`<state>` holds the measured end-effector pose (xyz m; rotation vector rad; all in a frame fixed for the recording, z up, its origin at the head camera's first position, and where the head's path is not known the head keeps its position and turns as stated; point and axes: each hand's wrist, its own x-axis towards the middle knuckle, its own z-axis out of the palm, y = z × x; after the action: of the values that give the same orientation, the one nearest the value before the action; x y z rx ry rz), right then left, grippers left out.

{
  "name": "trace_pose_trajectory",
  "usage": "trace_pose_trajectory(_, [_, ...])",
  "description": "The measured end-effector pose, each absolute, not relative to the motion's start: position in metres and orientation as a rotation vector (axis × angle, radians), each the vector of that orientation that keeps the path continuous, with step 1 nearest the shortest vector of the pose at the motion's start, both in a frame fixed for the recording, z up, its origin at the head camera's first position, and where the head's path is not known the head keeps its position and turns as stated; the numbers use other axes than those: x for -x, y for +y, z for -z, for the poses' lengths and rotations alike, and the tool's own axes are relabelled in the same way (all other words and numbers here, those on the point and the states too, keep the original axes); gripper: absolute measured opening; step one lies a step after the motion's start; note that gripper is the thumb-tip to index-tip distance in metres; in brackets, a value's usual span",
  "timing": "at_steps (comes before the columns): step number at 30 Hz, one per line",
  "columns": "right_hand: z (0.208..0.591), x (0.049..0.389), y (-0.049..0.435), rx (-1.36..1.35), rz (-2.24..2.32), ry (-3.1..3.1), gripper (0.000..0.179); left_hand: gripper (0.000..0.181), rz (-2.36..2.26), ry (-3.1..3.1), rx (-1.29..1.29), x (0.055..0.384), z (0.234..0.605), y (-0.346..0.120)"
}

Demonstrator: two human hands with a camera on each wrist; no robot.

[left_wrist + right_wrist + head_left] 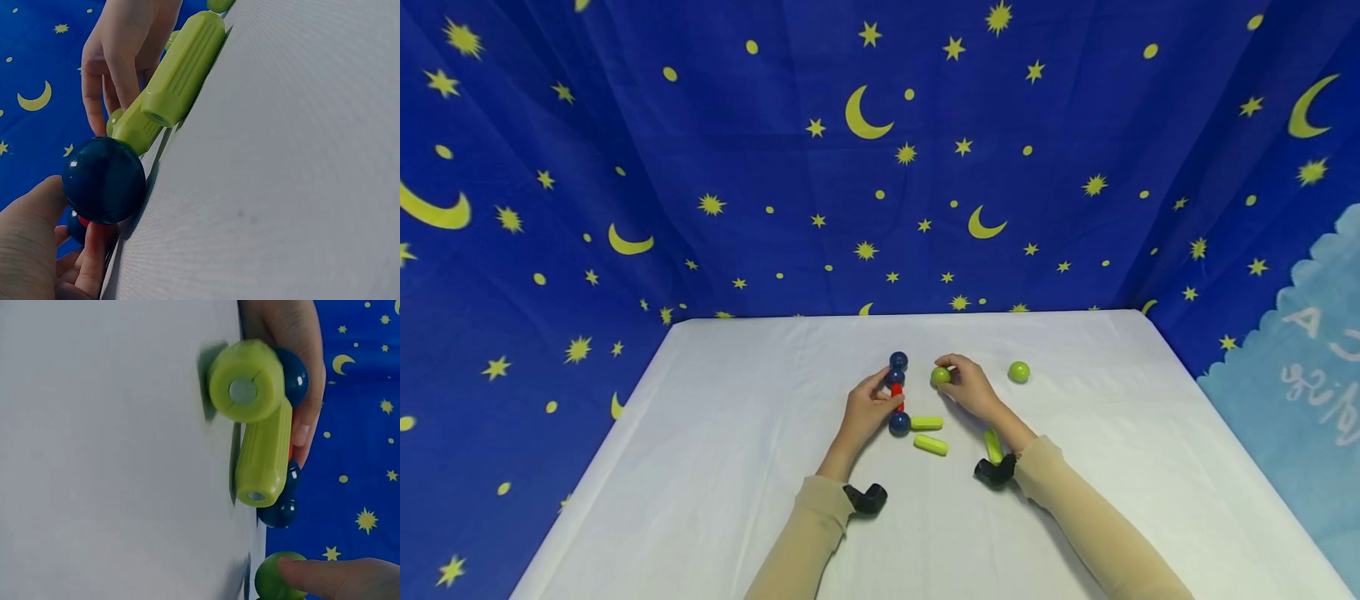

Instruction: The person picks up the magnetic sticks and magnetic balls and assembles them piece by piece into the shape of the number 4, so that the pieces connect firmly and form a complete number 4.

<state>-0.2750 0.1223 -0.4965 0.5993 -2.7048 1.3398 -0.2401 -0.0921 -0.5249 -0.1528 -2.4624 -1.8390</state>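
Observation:
My left hand (863, 414) holds a red rod (897, 400) between finger and thumb. One blue ball (899, 423) is at the rod's near end; two more blue balls, the farthest (898, 360) and its neighbour (894, 377), line up at the far end. A yellow-green ribbed rod (927, 422) meets the near blue ball, which looms large in the left wrist view. To the right, my right hand (972, 389) pinches a green ball (940, 377) at the table surface. The right wrist view shows a finger on this green ball (273, 578).
A loose yellow-green rod (931, 445) lies in front of the joined pieces. Another rod (993, 446) is beside the right wrist, partly behind its black camera mount (995, 472). A second green ball (1018, 372) sits farther right on the white-covered table (700, 467). Blue star-printed cloth (790, 183) surrounds the back.

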Motion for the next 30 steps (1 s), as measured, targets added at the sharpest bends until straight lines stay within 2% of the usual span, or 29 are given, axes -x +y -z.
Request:
trace_pose_trajectory(18, [0.495, 0.237, 0.140, -0.657, -1.430, -2.718, 0.041, 0.059, 1.845, -2.460, 0.135, 0.241, 0.528, -0.092])
trace_pose_trajectory(24, [0.489, 0.225, 0.142, -0.681, -1.482, -2.742, 0.038, 0.058, 1.859, -2.444, 0.184, 0.233, 0.512, -0.091])
trace_pose_trajectory(30, [0.500, 0.227, 0.145, -0.711, -1.468, -2.779, 0.033, 0.060, 1.865, -2.439, 0.173, 0.240, 0.526, -0.092])
